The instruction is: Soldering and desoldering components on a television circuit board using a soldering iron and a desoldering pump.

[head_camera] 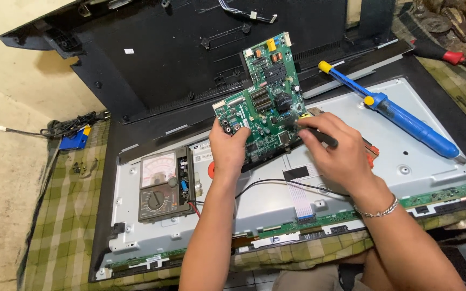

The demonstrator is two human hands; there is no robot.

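Note:
My left hand [227,148] grips the lower left edge of a green circuit board [265,91], holding it tilted above the open back of a flat screen. My right hand [338,153] is closed around a dark, slim tool [322,137] whose tip rests on the board's lower right part. A thin black wire [276,182] runs under both hands. The silver metal back panel [416,140] of the screen lies beneath the board.
An analog multimeter [160,183] lies on the panel at the left. A blue desoldering pump [400,116] with a yellow knob rests at the right. The black rear cover [163,54] leans behind. Red-handled pliers [443,54] lie top right, small screws [82,168] on the checked cloth.

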